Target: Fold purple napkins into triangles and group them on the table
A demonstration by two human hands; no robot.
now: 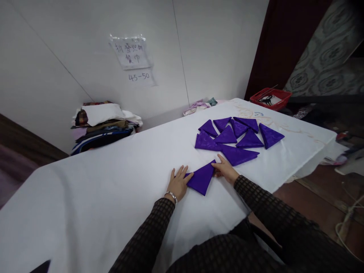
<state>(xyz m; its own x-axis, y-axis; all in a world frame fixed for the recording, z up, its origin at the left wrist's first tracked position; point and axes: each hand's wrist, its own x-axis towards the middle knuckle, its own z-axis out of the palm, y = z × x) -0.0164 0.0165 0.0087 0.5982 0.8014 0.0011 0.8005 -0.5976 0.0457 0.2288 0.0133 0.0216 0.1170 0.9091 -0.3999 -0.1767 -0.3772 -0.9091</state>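
A purple cloth folded into a triangle (202, 178) lies on the white table (113, 182) near its front edge. My left hand (178, 182) rests flat at the triangle's left corner, fingers stretched out, a bracelet on the wrist. My right hand (225, 169) presses on the triangle's right corner with its fingers together and lying flat. Just beyond, several more purple folded triangles (236, 134) lie spread in a cluster on the table.
A stack of folded fabrics (104, 123) sits against the wall at the back left. A small heap of cloth (199, 106) lies at the table's far edge. A red basket (270, 98) stands at the far right. Paper notes (132, 53) hang on the wall.
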